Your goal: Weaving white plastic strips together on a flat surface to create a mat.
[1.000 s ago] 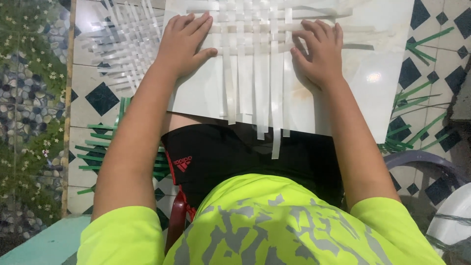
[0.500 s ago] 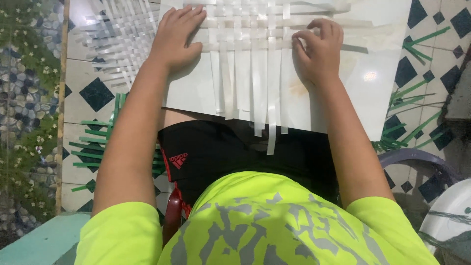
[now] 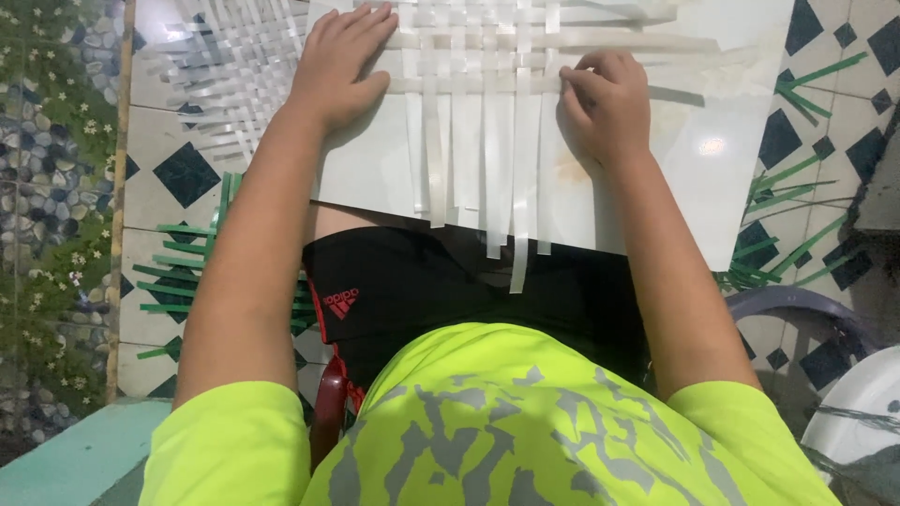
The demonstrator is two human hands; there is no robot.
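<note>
A white board (image 3: 712, 178) rests across my lap. On it lies a partly woven mat of pale flat strips (image 3: 478, 103), with several vertical strips hanging over the near edge and a few horizontal ones crossing near the top. My left hand (image 3: 339, 61) lies flat, fingers spread, pressing the mat's left edge. My right hand (image 3: 607, 103) has its fingers curled, pinching at a horizontal strip on the mat's right side.
Another woven white strip mat (image 3: 230, 75) lies on the tiled floor to the left. Green strips (image 3: 178, 281) lie on the floor at left and green strips (image 3: 797, 215) at right. A grey plastic chair edge (image 3: 806, 309) and a white object (image 3: 858, 403) are at lower right.
Both hands have stayed on the weave; the right hand's fingers have curled tighter on a horizontal strip and shifted slightly down. The view has drifted a little.
</note>
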